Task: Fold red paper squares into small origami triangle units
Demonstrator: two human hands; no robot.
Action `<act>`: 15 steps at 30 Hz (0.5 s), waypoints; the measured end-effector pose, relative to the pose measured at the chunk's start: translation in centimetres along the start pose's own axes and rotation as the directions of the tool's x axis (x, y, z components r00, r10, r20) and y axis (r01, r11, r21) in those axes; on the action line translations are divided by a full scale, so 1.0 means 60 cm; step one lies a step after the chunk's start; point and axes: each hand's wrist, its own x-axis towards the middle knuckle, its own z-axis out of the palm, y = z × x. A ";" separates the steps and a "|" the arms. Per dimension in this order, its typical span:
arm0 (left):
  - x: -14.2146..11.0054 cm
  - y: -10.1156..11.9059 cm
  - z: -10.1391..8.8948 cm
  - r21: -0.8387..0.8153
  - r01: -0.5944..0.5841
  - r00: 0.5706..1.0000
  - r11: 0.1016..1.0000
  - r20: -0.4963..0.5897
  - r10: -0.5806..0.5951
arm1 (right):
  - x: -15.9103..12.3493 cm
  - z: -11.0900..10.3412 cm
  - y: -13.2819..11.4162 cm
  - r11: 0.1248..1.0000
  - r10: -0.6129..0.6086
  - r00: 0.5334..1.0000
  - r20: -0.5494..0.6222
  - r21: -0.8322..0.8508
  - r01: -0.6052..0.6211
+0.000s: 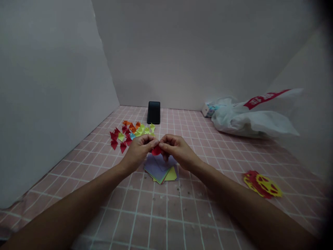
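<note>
A small piece of red paper (pixel 156 150) is pinched between my two hands, above the middle of the tiled surface. My left hand (pixel 139 150) grips its left side with thumb and forefinger. On the other side, my right hand (pixel 178 149) holds it the same way, its fingers curled. The paper's exact folds are partly hidden by the fingertips. Just below both hands lies a stack of coloured paper sheets (pixel 158 168), purple on top, with green, red and yellow edges showing.
Several small folded paper pieces (pixel 122 146) in red, orange, yellow and blue lie behind my left hand. A dark phone (pixel 154 113) leans near the back wall. At right are a white plastic bag (pixel 241 121), a small box (pixel 207 109) and red-and-yellow paper cut-outs (pixel 262 184).
</note>
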 end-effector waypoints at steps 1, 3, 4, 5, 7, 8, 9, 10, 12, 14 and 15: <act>0.000 0.000 0.001 -0.009 0.005 1.000 1.000 0.000 -0.005 | 0.001 -0.001 0.001 1.000 0.002 1.000 0.003 -0.002 -0.002; 0.000 0.000 0.001 -0.025 0.014 1.000 1.000 0.005 -0.014 | 0.002 -0.001 0.001 1.000 0.007 1.000 0.004 -0.010 -0.007; 0.001 0.000 0.002 -0.033 0.018 1.000 0.999 0.008 -0.018 | 0.002 -0.002 0.001 1.000 0.007 1.000 0.002 -0.017 -0.007; 0.001 0.000 0.002 -0.041 0.021 1.000 0.999 0.013 -0.020 | 0.003 -0.002 0.001 1.000 0.008 1.000 -0.002 -0.025 -0.008; 0.001 -0.001 0.003 -0.059 0.028 0.999 0.998 0.026 -0.026 | 0.004 -0.002 0.000 0.999 0.003 1.000 -0.009 -0.045 -0.004; 0.001 0.000 0.004 -0.068 0.031 0.999 0.997 0.034 -0.029 | 0.004 -0.002 0.000 0.999 0.000 1.000 -0.015 -0.054 -0.001; 0.001 0.000 0.005 -0.076 0.034 0.999 0.997 0.040 -0.031 | 0.004 -0.002 -0.001 0.998 -0.003 1.000 -0.023 -0.063 0.002; 0.001 0.001 0.006 -0.084 0.037 0.998 0.996 0.045 -0.033 | 0.005 -0.002 -0.002 0.997 -0.006 0.999 -0.031 -0.072 0.004; 0.000 0.003 0.007 -0.093 0.042 0.998 0.995 0.049 -0.037 | 0.006 -0.002 -0.002 0.996 -0.012 0.999 -0.048 -0.093 0.007; 0.000 0.004 0.008 -0.095 0.046 0.998 0.994 0.052 -0.041 | 0.006 -0.002 -0.003 0.992 -0.024 0.998 -0.056 -0.125 0.016; 0.000 0.005 0.008 -0.094 0.047 0.998 0.994 0.053 -0.042 | 0.005 -0.002 -0.003 0.989 -0.033 0.998 -0.059 -0.147 0.024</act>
